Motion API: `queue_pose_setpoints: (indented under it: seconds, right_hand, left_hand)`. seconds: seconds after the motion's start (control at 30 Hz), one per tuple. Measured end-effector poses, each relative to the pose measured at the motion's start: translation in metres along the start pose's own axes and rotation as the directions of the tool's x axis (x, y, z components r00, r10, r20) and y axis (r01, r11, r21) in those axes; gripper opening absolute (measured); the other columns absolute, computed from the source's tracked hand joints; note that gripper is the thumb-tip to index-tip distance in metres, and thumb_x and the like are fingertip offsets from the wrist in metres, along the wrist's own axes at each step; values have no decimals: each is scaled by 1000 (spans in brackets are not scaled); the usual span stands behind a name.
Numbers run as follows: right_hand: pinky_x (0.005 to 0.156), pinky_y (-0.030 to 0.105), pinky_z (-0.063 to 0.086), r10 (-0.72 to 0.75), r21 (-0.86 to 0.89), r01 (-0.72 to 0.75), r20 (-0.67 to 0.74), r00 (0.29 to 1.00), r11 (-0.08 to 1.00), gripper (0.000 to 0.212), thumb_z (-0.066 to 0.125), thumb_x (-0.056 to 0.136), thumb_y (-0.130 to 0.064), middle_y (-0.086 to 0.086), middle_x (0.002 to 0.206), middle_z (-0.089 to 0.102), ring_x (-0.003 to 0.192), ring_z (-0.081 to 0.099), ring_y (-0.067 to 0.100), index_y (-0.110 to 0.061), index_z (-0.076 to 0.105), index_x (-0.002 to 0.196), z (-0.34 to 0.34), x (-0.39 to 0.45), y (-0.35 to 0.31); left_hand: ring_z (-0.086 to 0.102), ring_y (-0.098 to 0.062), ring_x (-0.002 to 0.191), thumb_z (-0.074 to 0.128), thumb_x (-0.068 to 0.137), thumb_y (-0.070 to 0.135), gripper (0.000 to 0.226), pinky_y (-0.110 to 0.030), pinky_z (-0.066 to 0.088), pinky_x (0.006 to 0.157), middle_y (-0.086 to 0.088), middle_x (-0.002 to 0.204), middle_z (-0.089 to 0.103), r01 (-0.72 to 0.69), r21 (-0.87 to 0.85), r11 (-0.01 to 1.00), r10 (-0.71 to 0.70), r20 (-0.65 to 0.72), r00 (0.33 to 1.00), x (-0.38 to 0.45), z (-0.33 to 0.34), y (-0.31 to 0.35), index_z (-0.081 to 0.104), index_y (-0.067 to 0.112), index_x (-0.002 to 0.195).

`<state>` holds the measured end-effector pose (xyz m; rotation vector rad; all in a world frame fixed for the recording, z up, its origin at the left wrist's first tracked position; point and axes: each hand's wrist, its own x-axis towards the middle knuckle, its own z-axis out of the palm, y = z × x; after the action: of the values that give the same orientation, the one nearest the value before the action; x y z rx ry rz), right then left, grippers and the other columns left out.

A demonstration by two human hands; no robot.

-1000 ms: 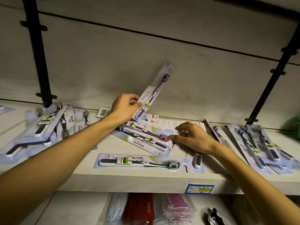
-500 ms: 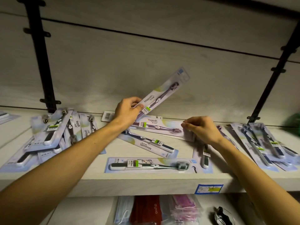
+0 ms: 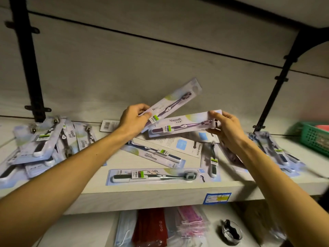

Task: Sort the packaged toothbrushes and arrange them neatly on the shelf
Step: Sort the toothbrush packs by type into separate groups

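My left grip (image 3: pixel 134 120) pinches one purple toothbrush pack (image 3: pixel 175 102), my right grip (image 3: pixel 227 127) another (image 3: pixel 183 124), both above the pale shelf (image 3: pixel 160 195); the right-hand packs (image 3: pixel 277 150) blur, grey wall panels behind.

Pale lilac-and-white card is showing on the tilted pack (image 3: pixel 171 102), its brush gleaming purple with a lime-green sticker. The second pack (image 3: pixel 185 124) is showing the same purple. Down on the whitish shelf (image 3: pixel 160 195), a flat pack (image 3: pixel 154 176) is showing a dark grey-green brush. A green basket (image 3: pixel 313 136) is glowing at right, a blue-and-yellow label (image 3: pixel 217 198) below.
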<state>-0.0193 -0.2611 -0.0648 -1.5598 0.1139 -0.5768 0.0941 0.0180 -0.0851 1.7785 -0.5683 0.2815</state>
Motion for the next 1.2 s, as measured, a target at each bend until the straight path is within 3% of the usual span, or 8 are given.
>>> queue_pose_setpoints:
  seconds: [0.13,0.23,0.5,0.73,0.87,0.97,1.1,1.2]
  right_hand:
    - [54,24,55,50,11,-50,-27,998,999,7,66,92,-17,4,80,73,66,70,15,-13,72,94,-4,3,0]
    - [54,24,55,60,8,-60,-22,998,998,11,66,92,-18,4,83,75,67,71,15,-11,71,99,-6,8,-1]
    - [59,27,59,104,73,-108,48,993,991,20,67,94,-26,4,86,76,74,73,18,-10,68,106,-2,19,8]
    - [85,33,60,170,145,-203,211,963,969,34,76,87,-26,12,106,76,99,73,29,-9,64,114,0,15,16]
    - [66,27,58,230,202,-257,146,962,945,35,80,81,-27,11,102,77,82,74,20,-11,64,108,-3,14,18]
    - [67,26,58,224,230,-242,102,969,943,37,78,83,-28,10,103,77,84,74,19,-11,63,113,-8,18,16]
    - [55,19,53,189,275,-212,109,976,938,24,72,89,-25,3,86,78,67,72,11,-12,65,108,-12,20,15]
    - [57,21,56,160,305,-189,117,980,934,15,68,93,-22,5,83,77,68,73,13,-13,63,103,-12,22,13]
  left_hand:
    - [71,-12,89,64,93,15,15,-38,58,86,11,91,75,-28,70,997,25,49,998,-4,3,0,73,27,90]
    - [71,-16,91,61,98,23,13,-41,58,85,6,94,75,-25,144,989,0,171,985,-6,3,1,73,20,100]
    - [75,-12,83,60,99,18,9,-26,61,70,4,89,78,3,33,999,-11,254,967,-11,0,1,69,18,99]
    - [74,-8,80,60,97,13,12,-17,57,64,0,91,77,44,48,998,-52,181,982,-18,-1,4,70,12,104]
    - [72,-8,76,63,95,11,12,-15,56,65,-6,92,78,71,54,996,-79,166,983,-18,10,12,71,7,104]
    - [70,-6,71,64,94,10,12,-13,53,63,-7,92,77,92,70,993,-104,210,972,-15,17,22,73,9,102]
    - [71,-8,71,62,95,11,13,-15,53,62,-8,91,77,136,81,987,-152,237,960,-18,26,34,73,9,101]
    - [72,-7,70,58,99,16,16,-14,53,60,-2,87,78,190,119,975,-216,265,940,-25,29,42,73,11,102]
